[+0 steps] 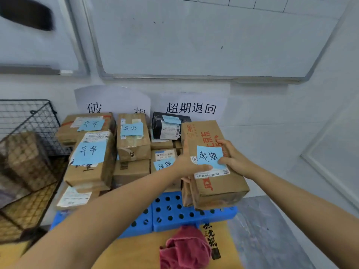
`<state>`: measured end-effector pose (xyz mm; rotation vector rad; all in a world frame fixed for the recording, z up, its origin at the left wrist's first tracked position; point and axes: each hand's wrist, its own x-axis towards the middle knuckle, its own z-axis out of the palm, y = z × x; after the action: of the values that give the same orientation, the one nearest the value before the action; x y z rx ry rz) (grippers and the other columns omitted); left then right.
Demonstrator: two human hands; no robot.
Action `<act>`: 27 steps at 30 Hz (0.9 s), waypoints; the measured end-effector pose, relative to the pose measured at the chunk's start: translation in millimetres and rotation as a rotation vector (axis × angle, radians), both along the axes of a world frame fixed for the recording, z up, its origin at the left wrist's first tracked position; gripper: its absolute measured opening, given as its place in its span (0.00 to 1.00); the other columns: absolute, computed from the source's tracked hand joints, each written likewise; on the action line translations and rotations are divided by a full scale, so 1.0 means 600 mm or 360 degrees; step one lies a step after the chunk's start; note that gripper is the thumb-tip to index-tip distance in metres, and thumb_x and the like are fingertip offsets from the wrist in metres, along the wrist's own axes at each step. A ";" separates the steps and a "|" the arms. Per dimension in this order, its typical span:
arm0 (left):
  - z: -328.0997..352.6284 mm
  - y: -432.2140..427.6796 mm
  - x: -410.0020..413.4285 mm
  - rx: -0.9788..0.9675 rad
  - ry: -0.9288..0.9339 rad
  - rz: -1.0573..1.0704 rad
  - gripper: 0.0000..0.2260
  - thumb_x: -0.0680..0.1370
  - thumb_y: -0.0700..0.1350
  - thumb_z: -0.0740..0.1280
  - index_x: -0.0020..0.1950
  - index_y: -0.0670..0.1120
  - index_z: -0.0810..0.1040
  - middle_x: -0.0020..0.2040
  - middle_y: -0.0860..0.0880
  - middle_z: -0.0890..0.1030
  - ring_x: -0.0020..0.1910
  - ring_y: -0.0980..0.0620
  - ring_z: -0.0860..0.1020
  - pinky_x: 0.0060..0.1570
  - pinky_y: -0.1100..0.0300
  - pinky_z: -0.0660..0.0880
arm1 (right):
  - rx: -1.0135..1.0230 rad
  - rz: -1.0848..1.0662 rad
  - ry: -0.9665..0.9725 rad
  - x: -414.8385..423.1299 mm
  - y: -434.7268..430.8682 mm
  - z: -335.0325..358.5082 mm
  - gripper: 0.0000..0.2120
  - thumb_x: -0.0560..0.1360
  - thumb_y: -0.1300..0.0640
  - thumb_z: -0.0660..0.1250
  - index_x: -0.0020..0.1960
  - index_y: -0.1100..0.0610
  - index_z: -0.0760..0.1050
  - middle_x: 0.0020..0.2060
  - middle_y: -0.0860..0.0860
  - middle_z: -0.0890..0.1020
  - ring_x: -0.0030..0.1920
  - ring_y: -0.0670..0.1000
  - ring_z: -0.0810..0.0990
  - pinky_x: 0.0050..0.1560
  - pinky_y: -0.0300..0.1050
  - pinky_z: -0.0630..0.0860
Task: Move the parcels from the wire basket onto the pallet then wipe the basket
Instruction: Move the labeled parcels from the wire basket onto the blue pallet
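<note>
Both hands grip one cardboard parcel [219, 188] at the right, just above the near right corner of the blue pallet [174, 224]. The left hand [191, 166] clasps its left edge, thumb flat across the top face and fingers curled beneath. The right hand [234, 158] wraps the right edge, its thumb pressing a smooth blue paper note [208, 155] stuck on top. The parcel is a creased brown box with red print. The pallet is moulded plastic pierced with round holes, and taped brown boxes [89, 162] are stacked on its far left. A black wire basket [38, 121] of square mesh stands far left, a brown parcel [25, 158] inside. A crumpled red cloth [184, 247] lies near.
</note>
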<state>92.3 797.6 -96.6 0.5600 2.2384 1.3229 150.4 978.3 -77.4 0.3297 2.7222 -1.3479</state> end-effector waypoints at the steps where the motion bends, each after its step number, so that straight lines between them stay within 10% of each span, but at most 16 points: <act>1: 0.001 0.000 -0.006 -0.0030 -0.0029 0.0023 0.50 0.69 0.49 0.75 0.74 0.54 0.39 0.62 0.49 0.76 0.59 0.47 0.77 0.51 0.50 0.78 | -0.0041 0.0020 -0.0015 -0.012 0.002 -0.007 0.31 0.74 0.63 0.63 0.72 0.48 0.54 0.64 0.49 0.71 0.57 0.52 0.76 0.56 0.50 0.75; 7: -0.006 -0.009 -0.039 -0.0192 -0.0195 0.0075 0.29 0.68 0.50 0.75 0.56 0.64 0.57 0.60 0.50 0.76 0.57 0.48 0.78 0.48 0.46 0.80 | -0.0161 0.0124 -0.0136 -0.068 0.006 -0.040 0.32 0.74 0.62 0.63 0.72 0.47 0.52 0.64 0.50 0.72 0.59 0.52 0.76 0.61 0.56 0.73; 12: 0.002 -0.003 -0.049 -0.0228 -0.0110 0.0060 0.47 0.70 0.50 0.74 0.75 0.53 0.40 0.63 0.51 0.73 0.61 0.50 0.74 0.52 0.54 0.75 | -0.0161 0.0094 -0.0148 -0.084 0.015 -0.054 0.33 0.74 0.59 0.64 0.72 0.45 0.52 0.63 0.50 0.73 0.58 0.52 0.77 0.61 0.56 0.73; 20: 0.020 -0.014 -0.039 -0.0183 -0.0163 0.0089 0.40 0.74 0.51 0.70 0.75 0.55 0.44 0.62 0.53 0.72 0.50 0.57 0.75 0.44 0.55 0.80 | -0.0098 0.0163 -0.0154 -0.079 0.009 -0.042 0.36 0.74 0.60 0.65 0.75 0.50 0.49 0.65 0.50 0.72 0.60 0.51 0.75 0.63 0.52 0.71; 27: 0.075 -0.068 -0.025 -0.0429 0.0118 0.0203 0.48 0.72 0.58 0.69 0.76 0.50 0.36 0.74 0.45 0.61 0.67 0.44 0.69 0.50 0.59 0.75 | 0.0316 0.0263 0.0206 -0.082 -0.011 0.018 0.40 0.67 0.54 0.72 0.73 0.54 0.56 0.67 0.54 0.66 0.67 0.55 0.68 0.61 0.51 0.72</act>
<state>77.0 757.0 -51.3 0.3798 2.4968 1.0471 101.2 971.8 -66.6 0.0289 2.9210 -1.0967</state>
